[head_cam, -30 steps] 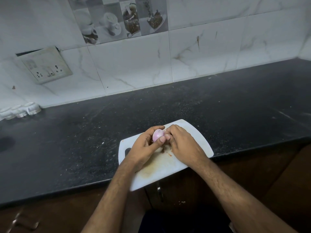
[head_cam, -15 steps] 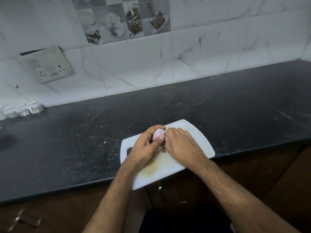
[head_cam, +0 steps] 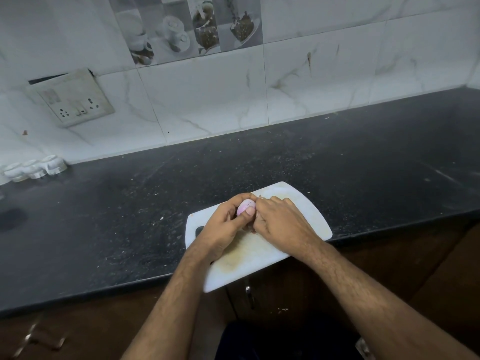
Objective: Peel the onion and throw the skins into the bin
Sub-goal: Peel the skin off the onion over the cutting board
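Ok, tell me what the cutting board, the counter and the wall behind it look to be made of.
Cutting board: probably plastic, white, matt, yellowish stains, a moulded handle slot.
Counter: looks like polished black granite, given its fine pale speckle and dull sheen.
Wall: glossy ceramic tiles with printed grey marble veining and visible grout lines.

You're looking at a dark speckled countertop [head_cam: 337, 162] running across mid-frame, backed by white marble-look wall tiles [head_cam: 207, 100]. Upper left, a switch-and-socket plate [head_cam: 71, 98] hangs crooked. Top centre, decorative cup-print tiles [head_cam: 187, 27]. Brown cabinet fronts [head_cam: 428, 268] fill the bottom.
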The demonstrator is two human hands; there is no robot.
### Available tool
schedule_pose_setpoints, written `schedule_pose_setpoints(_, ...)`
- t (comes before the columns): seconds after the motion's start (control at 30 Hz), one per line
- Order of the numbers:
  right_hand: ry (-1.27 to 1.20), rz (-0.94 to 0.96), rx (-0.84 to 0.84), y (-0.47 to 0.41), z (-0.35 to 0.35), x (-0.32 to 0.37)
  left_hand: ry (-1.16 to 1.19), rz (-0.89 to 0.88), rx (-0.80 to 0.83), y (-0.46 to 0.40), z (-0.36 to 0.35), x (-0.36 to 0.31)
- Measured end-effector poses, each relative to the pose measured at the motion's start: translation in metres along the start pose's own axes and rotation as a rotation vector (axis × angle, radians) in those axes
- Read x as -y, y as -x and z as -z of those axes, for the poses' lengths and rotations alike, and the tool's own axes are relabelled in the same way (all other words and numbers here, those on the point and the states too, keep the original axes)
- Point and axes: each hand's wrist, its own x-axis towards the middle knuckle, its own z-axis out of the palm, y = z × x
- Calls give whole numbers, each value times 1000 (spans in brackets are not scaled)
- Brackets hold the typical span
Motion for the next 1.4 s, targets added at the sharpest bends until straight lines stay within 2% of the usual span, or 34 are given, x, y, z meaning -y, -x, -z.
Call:
schedule_pose_setpoints(0.23,30,-73,-12,-3,-8,5,-34,10,-22,1,-3,-3)
schedule_pose_setpoints(0.53,-90,-270,-20,-14,-13,26,-11,8,-140,1,-2,0)
schedule_pose_setpoints(0.63,-124,-325,-18,-21,-16,35,-130,-57,-223,2,-4,-1)
schedule_pose_setpoints(0.73,-168,-401,-33,-22,-21,27,-356,-221,-401,0,-4,2)
schedule_pose_setpoints(0.8,-245,-456,-60,-22,-22,21,-310,-202,-446,-1,-4,1)
schedule_pose_setpoints(0.9,-260,-420,-101,-18,-20,21,-58,-132,-388,-4,-5,1)
schedule_pose_setpoints(1.07,-274,-343,-148,-13,-23,20,64,-92,-388,-4,-3,4)
schedule_pose_setpoints(1.23,-391,-327,-215,-12,-28,16,20,-42,-379,-5,-4,1)
schedule_pose_setpoints(1.4,-681,-265,-360,-6,-21,18,1,-40,-360,-3,-5,0)
